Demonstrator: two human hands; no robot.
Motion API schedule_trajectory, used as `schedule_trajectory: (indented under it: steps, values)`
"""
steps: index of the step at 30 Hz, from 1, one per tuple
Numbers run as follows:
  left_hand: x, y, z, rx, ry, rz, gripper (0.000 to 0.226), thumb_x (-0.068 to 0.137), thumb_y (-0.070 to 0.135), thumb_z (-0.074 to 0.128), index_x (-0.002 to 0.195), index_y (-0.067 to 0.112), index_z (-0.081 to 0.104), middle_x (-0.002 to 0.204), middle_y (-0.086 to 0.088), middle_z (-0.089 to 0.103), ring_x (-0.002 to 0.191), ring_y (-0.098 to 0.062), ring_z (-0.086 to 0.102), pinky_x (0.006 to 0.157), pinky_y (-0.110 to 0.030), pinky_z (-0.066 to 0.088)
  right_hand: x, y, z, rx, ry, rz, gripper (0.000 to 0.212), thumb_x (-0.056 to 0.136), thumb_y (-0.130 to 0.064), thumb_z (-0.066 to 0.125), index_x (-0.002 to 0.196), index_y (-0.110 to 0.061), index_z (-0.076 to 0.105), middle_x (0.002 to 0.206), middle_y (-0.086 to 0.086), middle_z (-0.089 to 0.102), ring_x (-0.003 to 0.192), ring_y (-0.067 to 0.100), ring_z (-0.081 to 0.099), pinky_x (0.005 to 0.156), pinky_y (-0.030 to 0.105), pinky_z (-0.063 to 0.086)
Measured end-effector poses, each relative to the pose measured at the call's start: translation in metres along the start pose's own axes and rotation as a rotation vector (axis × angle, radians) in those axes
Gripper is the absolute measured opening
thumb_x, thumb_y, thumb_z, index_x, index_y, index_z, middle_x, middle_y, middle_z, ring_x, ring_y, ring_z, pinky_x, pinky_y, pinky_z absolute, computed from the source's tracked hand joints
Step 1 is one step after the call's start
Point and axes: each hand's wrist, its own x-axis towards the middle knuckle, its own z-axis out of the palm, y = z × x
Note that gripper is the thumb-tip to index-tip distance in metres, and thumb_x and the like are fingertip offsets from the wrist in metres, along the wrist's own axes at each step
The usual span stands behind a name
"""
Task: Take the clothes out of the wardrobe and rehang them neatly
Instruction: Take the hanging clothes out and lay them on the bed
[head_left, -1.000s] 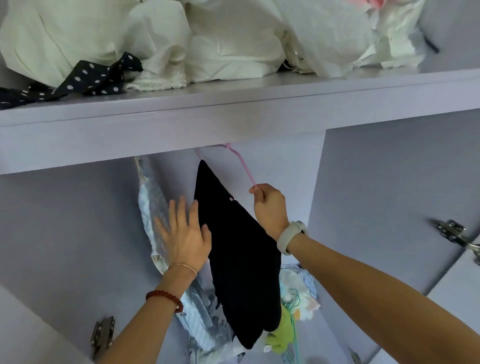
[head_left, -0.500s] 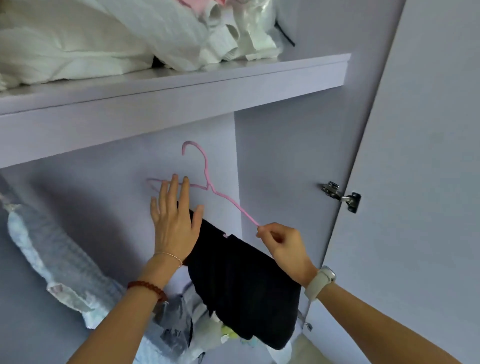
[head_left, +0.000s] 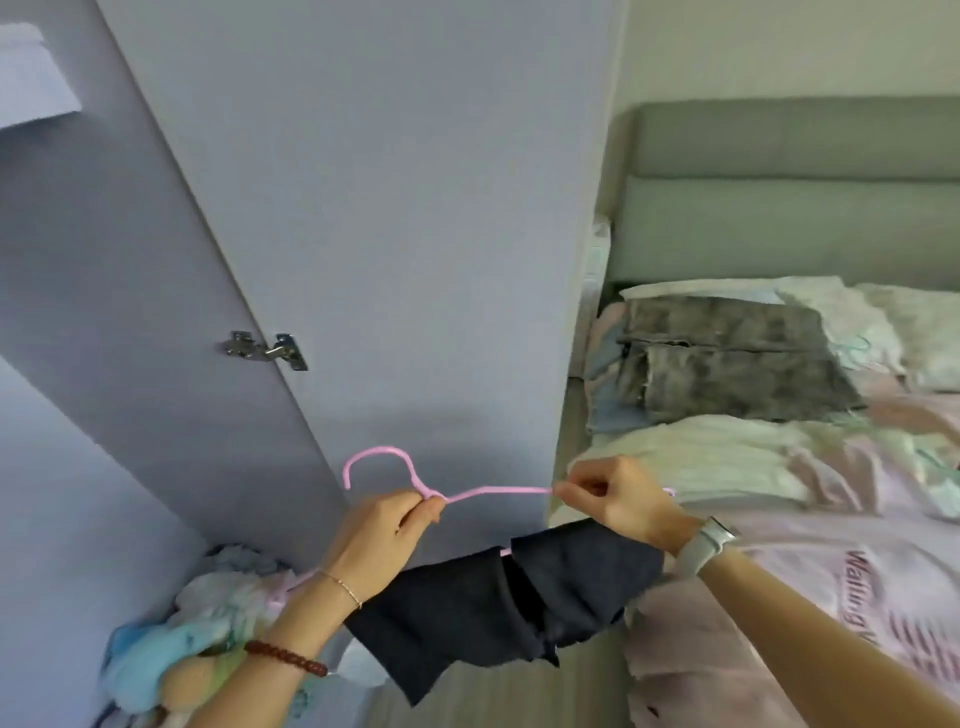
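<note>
- Here, in the head view, the left hand (head_left: 387, 540) sits at lower centre of the frame, its fingers curled to pinch the pink hanger (head_left: 415, 483) at the neck just under the hook.
- The right hand (head_left: 618, 501), just right of centre, pinches the same hanger along its right shoulder; a pale watch (head_left: 704, 543) shows on that wrist.
- The black garment (head_left: 498, 597) hangs from the hanger's lower bar across the bottom centre, bunched and uneven, with one end dropping lower at the left.
- The hanger is clear of the wardrobe, in front of the open wardrobe door (head_left: 363, 208) that fills the upper left and centre; a hinge (head_left: 267, 349) shows at mid left.
- The bed (head_left: 831, 545) takes the right side, with folded clothes (head_left: 727, 358) lying on it at mid right.
- A heap of clothes (head_left: 208, 623) lies at lower left, low in the wardrobe.
- Judged from this, the step in hand is carrying the garment out toward the bed.
- To do it well, the person likely needs to keep the hanger level so the cloth does not slide off the bar's low end.
- A firm hold at the neck steadies the load; the right pinch mainly guides.
- Laying the garment flat on a bare part of the bed would probably make neat rehanging easier.
</note>
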Motion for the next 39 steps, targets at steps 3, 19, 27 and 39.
schedule_trajectory:
  steps: [3, 19, 27, 39]
  values:
    - [0.024, 0.055, 0.041, -0.049, -0.104, 0.106, 0.029, 0.093, 0.027, 0.051, 0.065, 0.034, 0.058, 0.042, 0.014, 0.045, 0.045, -0.007, 0.042, 0.045, -0.018, 0.027, -0.043, 0.037, -0.051, 0.025, 0.113, 0.087, 0.031, 0.087, -0.029, 0.060, 0.056, -0.024, 0.058, 0.048, -0.008, 0.047, 0.048, 0.007, 0.037, 0.051, 0.019, 0.028]
    - [0.162, 0.350, 0.164, -0.250, 0.005, 0.567, 0.034, 0.090, 0.036, 0.056, 0.072, 0.012, 0.071, 0.062, -0.003, 0.062, 0.063, -0.020, 0.055, 0.061, -0.033, 0.042, -0.149, 0.116, -0.228, 0.013, 0.746, 0.148, 0.023, 0.092, -0.015, 0.052, 0.071, -0.020, 0.061, 0.047, -0.007, 0.040, 0.041, 0.009, 0.033, 0.042, 0.016, 0.024]
    - [0.277, 0.395, 0.166, -0.315, 0.240, 0.729, 0.062, 0.079, 0.056, 0.038, 0.076, 0.004, 0.072, 0.071, -0.011, 0.064, 0.072, -0.027, 0.053, 0.070, -0.041, 0.042, -0.057, 0.125, -0.284, 0.150, 0.901, 0.092, 0.029, 0.093, -0.013, 0.048, 0.067, -0.016, 0.059, 0.049, -0.005, 0.041, 0.039, 0.006, 0.034, 0.041, 0.013, 0.024]
    - [0.482, 0.353, 0.229, -0.226, 0.161, 0.463, 0.055, 0.095, 0.034, 0.044, 0.145, 0.019, 0.025, 0.156, -0.007, 0.009, 0.143, -0.022, 0.004, 0.116, -0.047, 0.008, 0.181, 0.200, -0.373, 0.303, 1.114, 0.121, 0.033, 0.095, -0.015, 0.044, 0.064, -0.022, 0.054, 0.046, -0.007, 0.034, 0.038, 0.005, 0.031, 0.044, 0.019, 0.025]
